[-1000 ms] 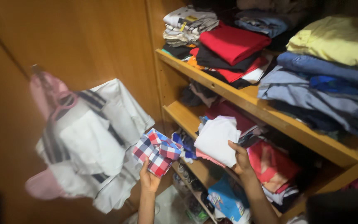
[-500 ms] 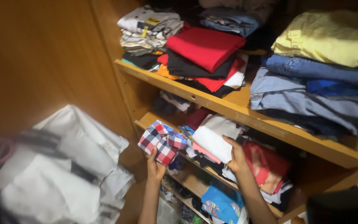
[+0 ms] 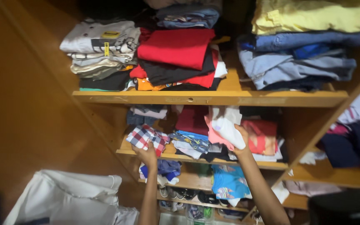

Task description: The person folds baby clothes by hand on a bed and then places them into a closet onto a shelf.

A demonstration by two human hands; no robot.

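Note:
My left hand (image 3: 146, 155) grips a folded red, white and blue checked cloth (image 3: 147, 138) at the front edge of the middle shelf (image 3: 196, 159). My right hand (image 3: 241, 142) holds up a folded white garment (image 3: 226, 125) against a pink one, above a low stack of dark and blue clothes (image 3: 194, 143) on the same shelf. Both forearms reach up from the bottom of the view.
The top wooden shelf (image 3: 213, 98) bears folded piles: white and grey shirts (image 3: 101, 52), red and black ones (image 3: 178, 56), blue jeans (image 3: 298, 62) under a yellow cloth. Lower shelves hold more clothes. White fabric (image 3: 67, 200) lies at the bottom left beside the wooden wall.
The view has swung right and closer to the shelves. My left hand has carried the checked cloth onto the middle shelf's edge, and my right hand stays on the white garment.

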